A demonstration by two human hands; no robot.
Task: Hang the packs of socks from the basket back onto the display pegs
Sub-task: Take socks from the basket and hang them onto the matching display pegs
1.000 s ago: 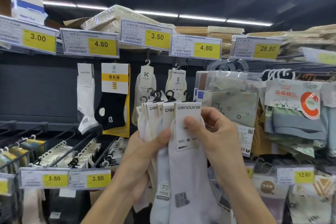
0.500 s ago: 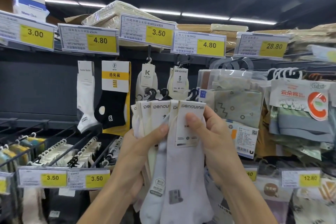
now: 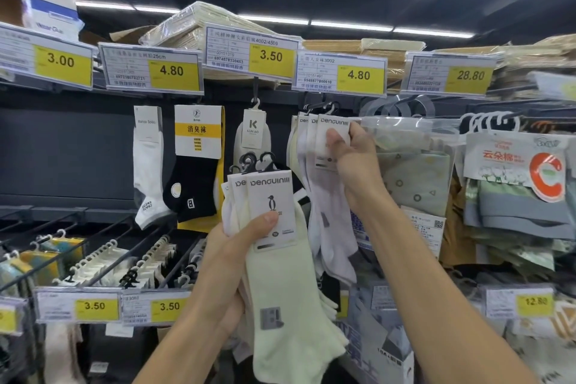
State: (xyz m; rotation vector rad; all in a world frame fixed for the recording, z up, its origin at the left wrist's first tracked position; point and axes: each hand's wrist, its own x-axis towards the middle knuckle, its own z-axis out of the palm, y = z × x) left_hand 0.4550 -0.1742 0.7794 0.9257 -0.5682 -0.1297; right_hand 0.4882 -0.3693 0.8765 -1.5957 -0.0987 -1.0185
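Overhead, right hand (image 3: 358, 162) fingers pinch a lilac sock pack (image 3: 330, 215); left hand (image 3: 230, 254) fingers clasp cream packs (image 3: 280, 290).

One cam only, worn on the person's head. It looks fwd and a bit upward at the sock wall, approx. square-on. The price tags (image 3: 252, 54) of the top rail cross the upper third, w/ ceiling lights (image 3: 352, 26) above them. V. near: forearms enter from the bottom edge, left hand (image 3: 240, 246) low centre gripping its sock packs (image 3: 271, 206), right hand (image 3: 355, 159) higher, pinching a hung pack (image 3: 330, 140). Wide lens, so rails bow at the edges. Lower pegs (image 3: 103, 254) at left run toward the lens.
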